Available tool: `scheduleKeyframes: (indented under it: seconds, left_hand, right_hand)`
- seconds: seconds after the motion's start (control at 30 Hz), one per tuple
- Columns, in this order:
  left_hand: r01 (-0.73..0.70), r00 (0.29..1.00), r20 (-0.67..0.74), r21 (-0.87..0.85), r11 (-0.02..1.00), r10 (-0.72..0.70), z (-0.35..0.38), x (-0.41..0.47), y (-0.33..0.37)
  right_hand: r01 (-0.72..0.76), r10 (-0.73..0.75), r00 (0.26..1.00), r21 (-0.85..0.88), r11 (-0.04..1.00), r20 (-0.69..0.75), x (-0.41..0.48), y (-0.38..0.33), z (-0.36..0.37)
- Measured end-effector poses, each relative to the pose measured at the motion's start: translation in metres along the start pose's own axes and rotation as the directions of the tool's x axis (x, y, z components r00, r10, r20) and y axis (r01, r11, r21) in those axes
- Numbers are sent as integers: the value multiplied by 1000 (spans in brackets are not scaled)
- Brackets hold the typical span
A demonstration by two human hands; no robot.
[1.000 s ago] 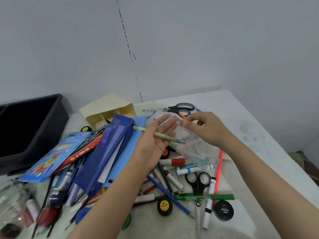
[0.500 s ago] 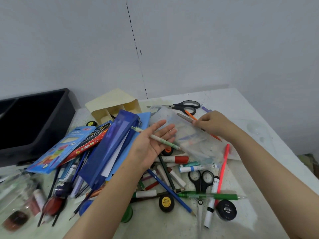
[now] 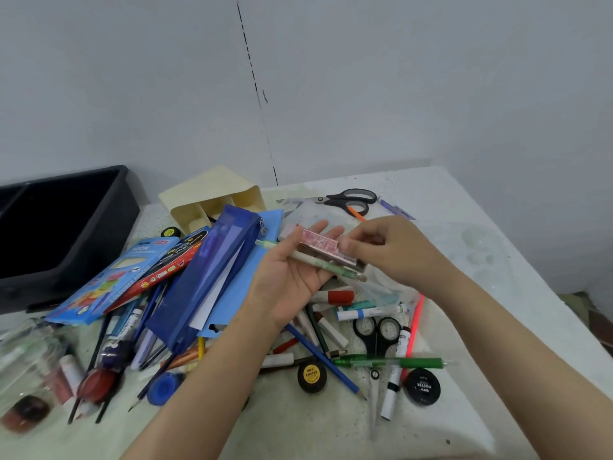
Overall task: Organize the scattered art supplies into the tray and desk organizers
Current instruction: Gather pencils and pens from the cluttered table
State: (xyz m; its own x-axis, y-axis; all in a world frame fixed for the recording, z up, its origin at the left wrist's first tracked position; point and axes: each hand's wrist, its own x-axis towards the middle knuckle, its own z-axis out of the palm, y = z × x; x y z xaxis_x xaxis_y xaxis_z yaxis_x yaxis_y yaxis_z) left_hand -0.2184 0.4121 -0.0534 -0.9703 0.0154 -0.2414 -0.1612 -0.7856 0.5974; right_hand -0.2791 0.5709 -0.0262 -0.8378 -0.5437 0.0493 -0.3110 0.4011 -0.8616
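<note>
My left hand (image 3: pixel 292 277) lies palm up over the pile with straight fingers. A pale green pen (image 3: pixel 315 262) rests across the palm. A pink patterned pen (image 3: pixel 320 242) lies across the fingers, and my right hand (image 3: pixel 381 250) pinches its right end. The black tray (image 3: pixel 59 227) stands at the far left. A cream desk organizer (image 3: pixel 212 200) lies tipped on its side behind a blue pencil pouch (image 3: pixel 212 277). Pens, markers and pencils lie scattered under my hands.
Two coloured-pencil boxes (image 3: pixel 126 277) lean at the left. Black scissors (image 3: pixel 351 200) lie at the back, small black scissors (image 3: pixel 376 330) and a green pen (image 3: pixel 391 362) at the front. Poster paint pots (image 3: pixel 311 376) and a clear plastic bag (image 3: pixel 381 287) lie nearby. The table edge runs along the right.
My right hand came back from the clear bag to my left hand. It now brings a pink patterned pen onto the left fingers beside the green pen.
</note>
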Motion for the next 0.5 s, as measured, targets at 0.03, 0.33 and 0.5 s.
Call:
scheduleKeyframes:
  seconds: [0.03,0.33,0.5]
  left_hand:
    - [-4,1000,2,-12,1000,4,1,-1,-1]
    - [-131,983,-140,-64,989,121,-10,-16,1]
    - [-156,970,-202,-81,984,137,-17,-29,4]
  right_hand:
    - [4,-5,1000,-20,1000,-19,-4,-1,4]
    - [80,-97,995,-352,933,-31,-50,3,2]
    - [81,115,959,-640,764,259,-81,11,3]
